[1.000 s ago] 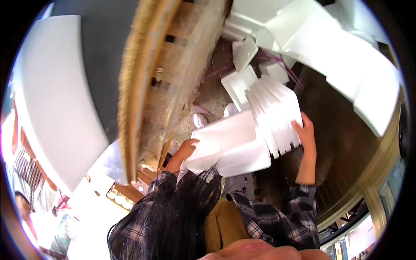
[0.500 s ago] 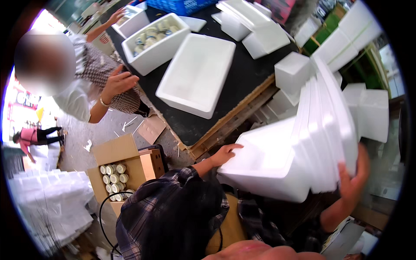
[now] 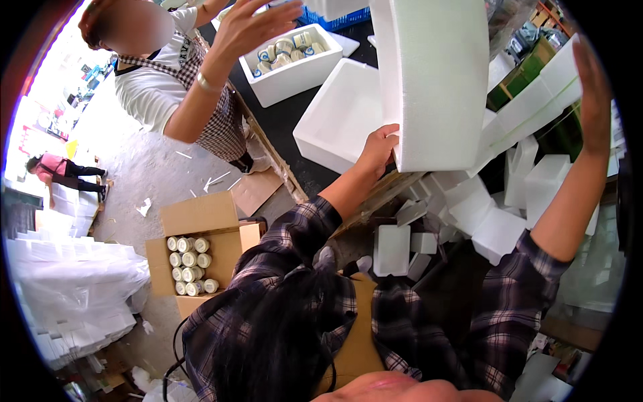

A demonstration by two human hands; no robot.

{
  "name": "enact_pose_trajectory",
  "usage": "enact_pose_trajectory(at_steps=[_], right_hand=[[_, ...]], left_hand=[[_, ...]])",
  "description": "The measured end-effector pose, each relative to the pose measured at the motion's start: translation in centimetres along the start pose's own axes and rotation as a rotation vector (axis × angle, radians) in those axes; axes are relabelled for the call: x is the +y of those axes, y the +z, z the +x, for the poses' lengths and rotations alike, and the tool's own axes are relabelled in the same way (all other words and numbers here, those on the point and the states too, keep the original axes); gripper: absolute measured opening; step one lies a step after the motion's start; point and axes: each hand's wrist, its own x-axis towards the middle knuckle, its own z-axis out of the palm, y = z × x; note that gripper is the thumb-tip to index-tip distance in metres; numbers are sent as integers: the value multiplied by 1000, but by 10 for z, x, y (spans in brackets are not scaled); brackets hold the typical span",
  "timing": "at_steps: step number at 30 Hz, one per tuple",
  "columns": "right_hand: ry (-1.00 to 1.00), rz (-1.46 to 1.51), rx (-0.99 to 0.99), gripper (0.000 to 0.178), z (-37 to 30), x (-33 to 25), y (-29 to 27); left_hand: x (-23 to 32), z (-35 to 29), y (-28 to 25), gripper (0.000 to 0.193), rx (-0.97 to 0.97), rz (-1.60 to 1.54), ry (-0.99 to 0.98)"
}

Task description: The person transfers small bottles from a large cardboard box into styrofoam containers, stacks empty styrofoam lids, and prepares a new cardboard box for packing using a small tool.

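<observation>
A white foam box (image 3: 442,87) is raised and tilted over the near right edge of the black table (image 3: 274,124). My left hand (image 3: 380,149) is closed on its lower left edge, fingers curled over the rim. To the right, apart from the box, my right hand (image 3: 593,100) is up with fingers stretched out, holding nothing visible. Behind the raised box, another white foam box (image 3: 335,120) rests on the table, partly hidden. Beyond it stands a foam box (image 3: 271,90) with several lidded jars (image 3: 284,53) in it.
Across the table's left side stands a co-worker (image 3: 157,94) with a hand raised. An open carton (image 3: 201,214) of jars is on the floor at left. Loose foam boxes (image 3: 495,231) pile up below the table's right side. Strapped foam boxes (image 3: 529,124) stand at right.
The foam box has gone from in front of me up over the table. My right hand has left the stacked lids and moved up. The co-worker's hand has risen.
</observation>
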Motion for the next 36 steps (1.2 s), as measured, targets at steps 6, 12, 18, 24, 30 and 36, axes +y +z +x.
enact_pose_trajectory(at_steps=[6, 12, 18, 24, 30, 36], right_hand=[[338, 555, 93, 82, -148, -80, -1], [1134, 713, 594, 89, -271, -136, 36], [1201, 786, 844, 75, -316, -88, 87], [1152, 1064, 619, 81, -239, 23, 132], [1187, 1066, 220, 97, -92, 112, 207], [1271, 1265, 87, 87, -57, 170, 325]], left_hand=[[-32, -76, -3, 42, -96, 150, -33], [-35, -101, -3, 44, -186, 870, 191], [14, -119, 10, 56, -568, 823, 257], [43, -57, 48, 55, -345, 1158, 694], [128, 64, 82, 69, 46, 1412, 860], [157, 47, 32, 75, -48, 1453, 663]])
